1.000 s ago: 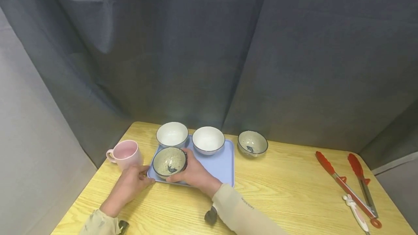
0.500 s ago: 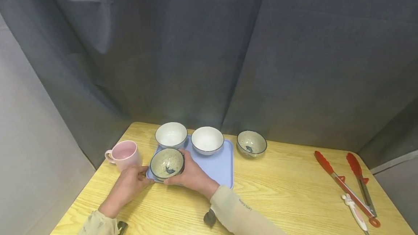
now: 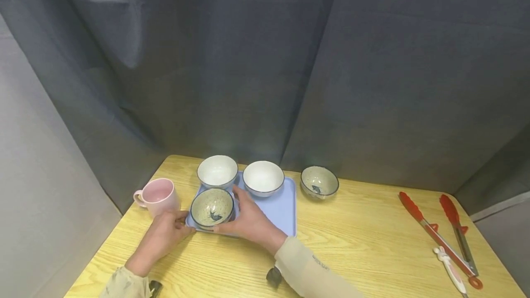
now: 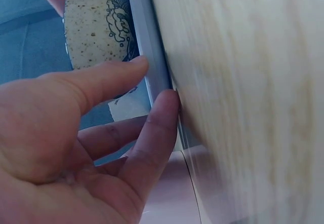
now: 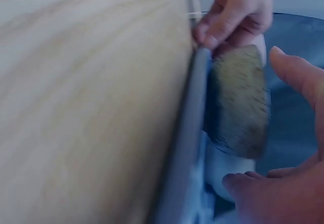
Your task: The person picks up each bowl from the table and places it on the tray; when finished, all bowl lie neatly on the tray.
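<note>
My left hand [image 3: 165,233] pinches the near left corner of a light blue tray [image 3: 279,213]; in the left wrist view its thumb and a finger [image 4: 164,112] meet at the tray's rim. On that corner of the tray stands a speckled beige bowl [image 3: 212,208] with a dark rim and a fish drawing inside. My right hand [image 3: 252,220] is spread beside the bowl's right side, and the right wrist view shows its thumb and fingers apart from the bowl wall [image 5: 243,102]. Behind, two white bowls with dark rims, one on the left [image 3: 217,171] and one to its right [image 3: 263,178], stand at the tray's far side.
A pink mug [image 3: 158,199] stands left of the tray, close to my left hand. Another speckled bowl [image 3: 319,182] is on the wooden table [image 3: 356,243], right of the tray. Two red-tipped tongs [image 3: 439,238] and a white rabbit-shaped handle [image 3: 451,270] lie far right. A dark curtain [image 3: 248,82] hangs behind.
My right hand has let go of the speckled bowl and drawn slightly right. The bowl moved slightly toward the tray's near left corner. My left hand stays at the tray's corner.
</note>
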`<state>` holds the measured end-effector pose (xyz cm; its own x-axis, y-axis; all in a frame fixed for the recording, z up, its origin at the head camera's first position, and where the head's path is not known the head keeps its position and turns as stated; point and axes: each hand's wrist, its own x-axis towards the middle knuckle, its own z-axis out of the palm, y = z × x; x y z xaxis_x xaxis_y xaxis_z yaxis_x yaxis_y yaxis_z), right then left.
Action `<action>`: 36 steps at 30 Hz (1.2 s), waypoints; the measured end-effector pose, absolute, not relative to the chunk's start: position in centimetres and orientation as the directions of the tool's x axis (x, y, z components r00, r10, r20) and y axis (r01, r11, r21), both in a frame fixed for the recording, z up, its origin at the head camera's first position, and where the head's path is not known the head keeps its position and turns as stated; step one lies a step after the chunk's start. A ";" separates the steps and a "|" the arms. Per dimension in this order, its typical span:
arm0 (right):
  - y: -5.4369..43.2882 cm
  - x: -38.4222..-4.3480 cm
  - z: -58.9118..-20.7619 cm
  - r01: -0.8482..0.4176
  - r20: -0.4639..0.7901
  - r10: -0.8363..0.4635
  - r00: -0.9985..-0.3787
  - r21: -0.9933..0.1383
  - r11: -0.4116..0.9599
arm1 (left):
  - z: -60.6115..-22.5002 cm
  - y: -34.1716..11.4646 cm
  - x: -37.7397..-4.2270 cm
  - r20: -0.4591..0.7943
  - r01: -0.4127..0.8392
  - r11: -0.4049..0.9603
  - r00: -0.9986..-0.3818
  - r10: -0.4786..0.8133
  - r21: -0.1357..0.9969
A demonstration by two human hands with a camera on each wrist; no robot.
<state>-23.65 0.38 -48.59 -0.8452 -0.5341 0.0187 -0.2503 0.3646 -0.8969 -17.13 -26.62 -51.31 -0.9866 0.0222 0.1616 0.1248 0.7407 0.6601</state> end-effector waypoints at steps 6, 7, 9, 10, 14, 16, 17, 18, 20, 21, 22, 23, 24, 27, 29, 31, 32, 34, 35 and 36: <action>3.9 -23.9 -46.0 -0.338 0.111 -0.511 -0.853 -0.863 0.376 | -51.7 -26.8 -17.0 0.189 0.146 0.730 -0.982 0.023 0.667; 4.7 -24.0 -45.5 -0.359 0.136 -0.502 -0.854 -0.852 0.380 | -51.7 -26.8 -17.0 0.180 0.139 0.727 -0.983 0.021 0.673; 6.6 -24.3 -44.9 -0.399 0.184 -0.481 -0.857 -0.828 0.394 | -51.7 -26.7 -17.1 0.181 0.140 0.724 -0.983 0.021 0.675; 7.6 -24.6 -44.7 -0.420 0.213 -0.469 -0.857 -0.817 0.395 | -51.7 -26.7 -17.1 0.190 0.147 0.725 -0.981 0.022 0.673; 12.2 -26.2 -44.4 -0.456 0.285 -0.411 -0.866 -0.788 0.414 | -51.7 -26.6 -17.1 0.185 0.146 0.723 -0.982 0.026 0.675; 14.7 -27.2 -44.5 -0.450 0.298 -0.377 -0.877 -0.784 0.428 | -51.8 -26.7 -17.2 0.196 0.155 0.727 -0.980 0.029 0.668; 15.9 -27.8 -44.6 -0.437 0.294 -0.354 -0.888 -0.781 0.446 | -51.7 -26.7 -17.2 0.186 0.146 0.725 -0.982 0.025 0.673; 17.1 -28.3 -44.8 -0.418 0.284 -0.331 -0.900 -0.779 0.467 | -51.8 -26.8 -17.2 0.195 0.156 0.730 -0.980 0.032 0.665; 19.4 -29.3 -45.1 -0.375 0.259 -0.287 -0.922 -0.777 0.506 | -51.5 -26.8 -17.1 0.187 0.144 0.730 -0.982 0.023 0.668; 20.5 -29.7 -45.2 -0.351 0.244 -0.263 -0.933 -0.775 0.526 | -51.4 -26.7 -17.1 0.180 0.135 0.732 -0.984 0.017 0.668; 21.4 -30.2 -45.4 -0.326 0.229 -0.240 -0.943 -0.772 0.545 | -51.2 -26.6 -17.1 0.163 0.118 0.729 -0.987 0.010 0.674; 22.3 -30.6 -45.6 -0.295 0.205 -0.219 -0.954 -0.776 0.558 | -51.1 -26.6 -17.1 0.151 0.106 0.729 -0.988 0.004 0.676; 23.1 -31.0 -45.7 -0.264 0.179 -0.202 -0.963 -0.779 0.568 | -51.0 -26.5 -17.0 0.139 0.093 0.730 -0.990 -0.003 0.677; 25.0 -31.8 -46.5 -0.191 0.114 -0.166 -0.980 -0.788 0.586 | -50.4 -26.1 -16.8 0.101 0.053 0.727 -0.995 -0.023 0.685; 25.9 -32.1 -47.1 -0.155 0.078 -0.154 -0.985 -0.794 0.588 | -50.3 -26.0 -16.7 0.090 0.043 0.727 -0.996 -0.026 0.686; 26.4 -32.3 -47.6 -0.143 0.060 -0.160 -0.985 -0.805 0.576 | -50.2 -25.9 -16.6 0.087 0.041 0.724 -0.996 -0.027 0.688; 26.6 -32.3 -47.8 -0.140 0.053 -0.166 -0.985 -0.811 0.568 | -50.2 -25.9 -16.7 0.087 0.041 0.722 -0.996 -0.027 0.691; 26.8 -32.5 -48.2 -0.135 0.040 -0.182 -0.983 -0.826 0.547 | -50.2 -25.9 -16.7 0.087 0.042 0.718 -0.996 -0.026 0.695; 26.8 -32.5 -48.4 -0.132 0.032 -0.191 -0.981 -0.835 0.535 | -50.2 -25.9 -16.7 0.087 0.041 0.717 -0.996 -0.026 0.696; 26.9 -32.6 -48.6 -0.126 0.023 -0.198 -0.980 -0.841 0.525 | -50.2 -25.9 -16.7 0.087 0.043 0.716 -0.996 -0.025 0.697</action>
<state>-32.60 26.88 -48.59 -0.9799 -0.1982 0.0228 -0.1259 0.5255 -0.8414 -16.72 -25.95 -50.19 -0.9959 -0.0253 0.0869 0.0426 0.7159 0.6969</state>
